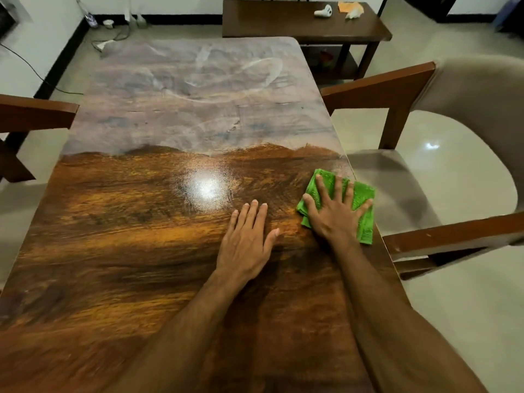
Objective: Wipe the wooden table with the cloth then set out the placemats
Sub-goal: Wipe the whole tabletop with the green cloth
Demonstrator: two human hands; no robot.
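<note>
Long wooden worktop (pixel 136 251) in a tiled room, with chairs on both sides and a small dark side table (pixel 283 26) past the far end. Near half shiny and brown. Far half dull and grey, with pale swirly smears, starting at a wavy line across the middle.

Green cloth (pixel 361 219) lying at the right edge of the worktop, a bit nearer than that wavy line. Folded into a thick, fuzzy square, one corner sticking out over the edge. No clear long side.

Right hand (pixel 336 212) pressed flat on top of the cloth, fingers spread wide, pushing down and not gripping. Left hand (pixel 245 243) flat on the bare wood just beside it, toward the middle, fingers close together, holding nothing.

Dirty part lying straight ahead, away from both hands, toward the far end. Right hand the one for the job, already on the cloth. Likely next: push forward over the wavy line and sweep across to the left edge.

No placemats in sight. Wiping looks about half done.
</note>
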